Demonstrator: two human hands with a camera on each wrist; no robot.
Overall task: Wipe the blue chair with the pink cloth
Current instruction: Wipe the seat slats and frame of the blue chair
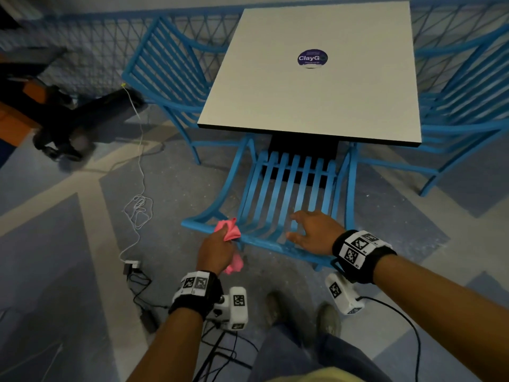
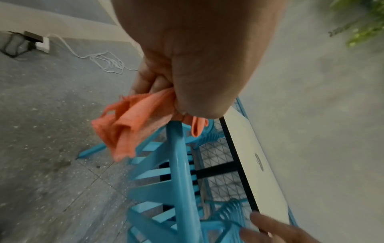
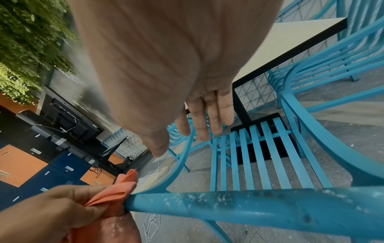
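Observation:
A blue slatted chair (image 1: 289,188) stands pushed under the white table, its top back rail (image 3: 239,207) nearest me and speckled with white grime. My left hand (image 1: 217,249) grips the bunched pink cloth (image 1: 228,230) against the left end of that rail (image 2: 178,164); cloth ends hang out above and below the fist (image 2: 124,128). My right hand (image 1: 308,230) hovers with straight, spread fingers (image 3: 207,121) over the rail and the back slats, holding nothing. In the right wrist view the cloth (image 3: 116,189) is wrapped at the rail's end.
A white square table (image 1: 316,78) with a round sticker stands behind the chair. More blue chairs flank it on the left (image 1: 170,73) and right (image 1: 462,106). A white cable (image 1: 137,205) and a power adapter (image 1: 132,264) lie on the floor to my left.

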